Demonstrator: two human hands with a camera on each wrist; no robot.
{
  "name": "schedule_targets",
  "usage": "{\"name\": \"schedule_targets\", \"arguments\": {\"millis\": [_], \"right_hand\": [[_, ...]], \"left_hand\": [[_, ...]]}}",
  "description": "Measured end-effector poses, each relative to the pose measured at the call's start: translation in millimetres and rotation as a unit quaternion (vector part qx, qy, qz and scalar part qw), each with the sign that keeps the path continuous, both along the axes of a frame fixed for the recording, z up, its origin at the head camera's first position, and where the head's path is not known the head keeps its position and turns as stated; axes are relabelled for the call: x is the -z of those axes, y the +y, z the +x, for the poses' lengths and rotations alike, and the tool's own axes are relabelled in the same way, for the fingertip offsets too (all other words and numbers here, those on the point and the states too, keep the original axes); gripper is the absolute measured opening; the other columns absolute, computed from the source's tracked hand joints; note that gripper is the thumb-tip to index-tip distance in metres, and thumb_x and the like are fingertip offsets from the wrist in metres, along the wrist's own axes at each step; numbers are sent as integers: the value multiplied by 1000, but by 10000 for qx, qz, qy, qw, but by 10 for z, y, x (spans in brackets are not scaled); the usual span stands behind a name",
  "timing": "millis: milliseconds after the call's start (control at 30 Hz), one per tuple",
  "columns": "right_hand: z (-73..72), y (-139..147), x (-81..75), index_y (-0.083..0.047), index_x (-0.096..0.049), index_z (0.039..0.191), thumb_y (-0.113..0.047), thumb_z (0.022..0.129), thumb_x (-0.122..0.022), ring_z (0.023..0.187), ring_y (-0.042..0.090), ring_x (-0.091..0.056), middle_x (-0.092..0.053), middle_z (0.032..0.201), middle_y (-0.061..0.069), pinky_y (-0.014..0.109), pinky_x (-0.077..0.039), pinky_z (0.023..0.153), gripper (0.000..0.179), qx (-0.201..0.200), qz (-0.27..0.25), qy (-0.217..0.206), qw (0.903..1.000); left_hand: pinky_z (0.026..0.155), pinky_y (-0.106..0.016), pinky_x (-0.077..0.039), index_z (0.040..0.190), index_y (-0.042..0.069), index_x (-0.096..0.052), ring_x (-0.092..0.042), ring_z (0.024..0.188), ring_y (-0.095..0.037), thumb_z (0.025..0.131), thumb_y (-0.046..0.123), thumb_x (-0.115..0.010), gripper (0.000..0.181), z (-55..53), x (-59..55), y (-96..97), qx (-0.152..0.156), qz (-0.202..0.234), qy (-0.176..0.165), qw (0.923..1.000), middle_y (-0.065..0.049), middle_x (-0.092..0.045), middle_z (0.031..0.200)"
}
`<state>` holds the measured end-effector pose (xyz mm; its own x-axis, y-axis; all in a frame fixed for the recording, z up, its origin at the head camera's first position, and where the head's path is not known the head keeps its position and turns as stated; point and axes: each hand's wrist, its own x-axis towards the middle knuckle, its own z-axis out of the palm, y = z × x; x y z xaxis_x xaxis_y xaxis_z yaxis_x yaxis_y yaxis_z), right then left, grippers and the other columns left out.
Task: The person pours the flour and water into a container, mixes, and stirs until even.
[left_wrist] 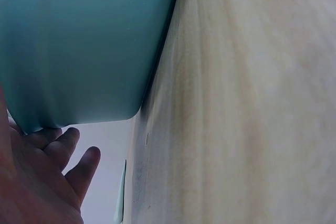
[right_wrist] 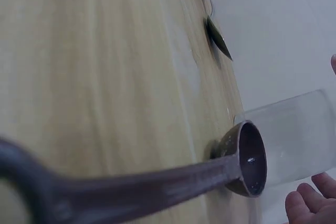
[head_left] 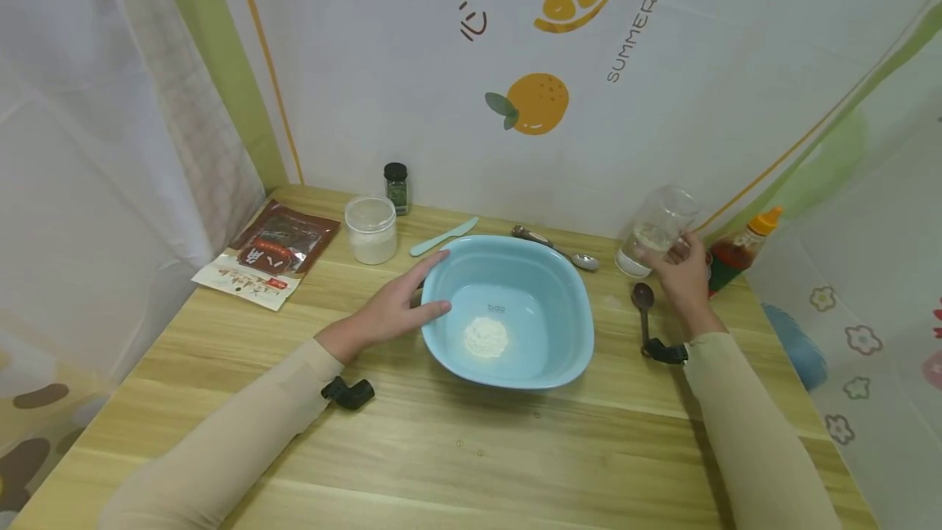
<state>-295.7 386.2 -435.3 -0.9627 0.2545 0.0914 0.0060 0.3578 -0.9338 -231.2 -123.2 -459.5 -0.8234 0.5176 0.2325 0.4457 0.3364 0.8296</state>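
A light blue basin [head_left: 515,375] stands on the table with a small heap of white powder [head_left: 486,337] inside. My left hand [head_left: 390,305] holds its left side, the thumb over the rim. In the left wrist view, other fingers [left_wrist: 63,148] lie by the outer wall. My right hand [head_left: 680,272] grips a clear glass [head_left: 666,215] by its lower part at the back right; some clear liquid shows in it. A dark brown measuring spoon [head_left: 643,298] lies just left of that hand, its bowl [right_wrist: 252,158] close by the glass in the right wrist view.
Behind the basin lie a mint-green spreader [head_left: 445,236] and a metal spoon [head_left: 585,262]. A lidded jar of white powder [head_left: 371,231], a black-capped spice jar [head_left: 396,189] and a brown packet [head_left: 272,256] stand or lie to the left. A sauce bottle [head_left: 739,250] is at the right edge.
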Motion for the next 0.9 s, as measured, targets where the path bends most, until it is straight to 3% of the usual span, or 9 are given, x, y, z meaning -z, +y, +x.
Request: {"name": "schedule_targets", "arguments": {"millis": [300, 467, 567, 733, 900], "right_hand": [[239, -12, 30, -10, -14, 178, -27, 102, -83, 165, 40, -29, -31, 176, 25, 49, -27, 137, 104, 73, 219, 121, 9997], [378, -8, 40, -10, -14, 178, -35, 103, -81, 160, 39, -34, -35, 173, 23, 49, -33, 133, 103, 89, 439, -101, 9989], [476, -28, 37, -8, -16, 178, -36, 103, -81, 154, 37, -40, -39, 168, 22, 39, -42, 124, 103, 136, 560, -207, 9981], [634, -60, 35, 1, -22, 174, -37, 104, -79, 136, 27, -50, -47, 155, 20, 14, -47, 97, 97, 64, 952, -230, 9952], [759, -59, 57, 6, -30, 169, -42, 107, -75, 123, 23, -54, -53, 147, 23, 9, -48, 83, 91, -28, 1396, -441, 9892]], "left_hand": [[117, -58, -53, 178, 13, -24, -56, 148, -43, 106, 38, -71, 89, -1, 4, 3, -12, -18, 4, 10000, -18, -33, 179], [117, -58, -53, 178, 14, -24, -56, 148, -42, 106, 39, -71, 89, -5, 2, 6, -13, -37, -7, 10000, -17, -34, 179], [118, -58, -52, 178, 14, -24, -56, 148, -42, 106, 39, -70, 89, -4, -3, 5, 5, -34, -14, 10000, -18, -34, 178], [116, -58, -54, 178, 13, -25, -58, 146, -42, 107, 36, -69, 87, -7, -5, 3, 30, 22, -22, 10000, -19, -35, 178], [114, -57, -56, 178, 13, -24, -58, 146, -43, 106, 34, -70, 88, 1, -8, -1, 45, 30, -33, 10000, -19, -34, 178]]}}
